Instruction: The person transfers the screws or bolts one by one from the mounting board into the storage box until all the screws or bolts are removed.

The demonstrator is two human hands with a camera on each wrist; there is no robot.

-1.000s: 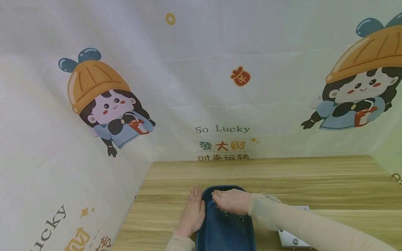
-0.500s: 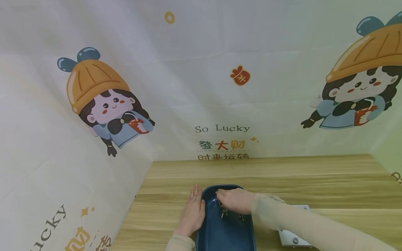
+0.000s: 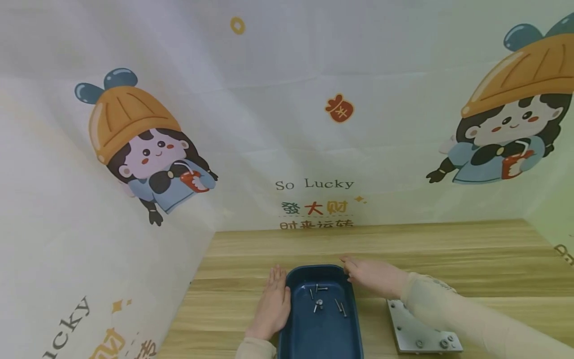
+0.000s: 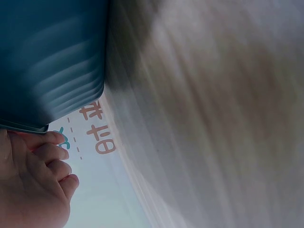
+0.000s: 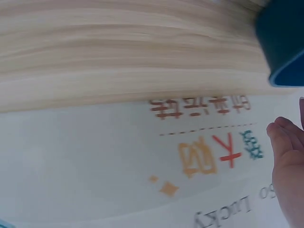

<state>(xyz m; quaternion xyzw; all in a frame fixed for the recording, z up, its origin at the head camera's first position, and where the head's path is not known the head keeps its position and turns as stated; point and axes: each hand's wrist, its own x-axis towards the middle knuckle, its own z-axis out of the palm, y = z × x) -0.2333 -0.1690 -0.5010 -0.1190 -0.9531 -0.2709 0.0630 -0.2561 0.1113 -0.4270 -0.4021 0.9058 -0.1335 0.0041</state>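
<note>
A deep blue tray lies on the table with several small metal screws scattered in its far half. My left hand rests along the tray's left side, fingers straight and pointing away from me. In the left wrist view its fingertips are right by the tray's rim. At the far right corner of the tray is my right hand, its fingertips overlapping the rim. The right wrist view shows this hand with thumb and fingers apart and nothing visible between them.
Right of the tray, partly under the right sleeve, sits a silvery metal plate with bolts and holes. A printed white cloth hangs behind and beside the wooden table.
My right hand has left the inside of the tray and moved right to its far corner, uncovering the screws. More of the metal plate shows. The left hand stays against the tray.
</note>
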